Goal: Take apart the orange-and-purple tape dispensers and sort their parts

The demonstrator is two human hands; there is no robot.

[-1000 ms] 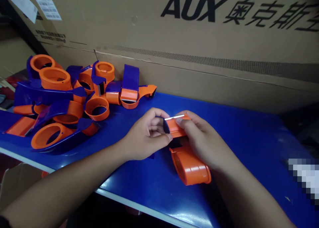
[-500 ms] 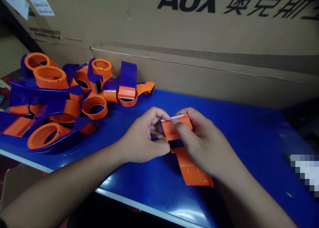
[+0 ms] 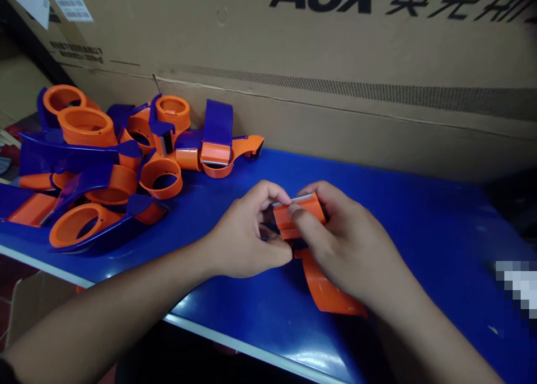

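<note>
The orange tape dispenser is right between our hands, over the blue table! Our right hand clamps it, thumb flat below the metal strip; our left hand curls at its far end, gripping or not, we can't tell. Leftward, we see piled dispensers; behind, a cardboard box.

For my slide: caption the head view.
Right hand grips an orange dispenser, left hand at its blade, over a blue table near a dispenser pile.

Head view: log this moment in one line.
right hand: holding tape dispenser; left hand: at metal edge; table: more dispensers piled left
</note>
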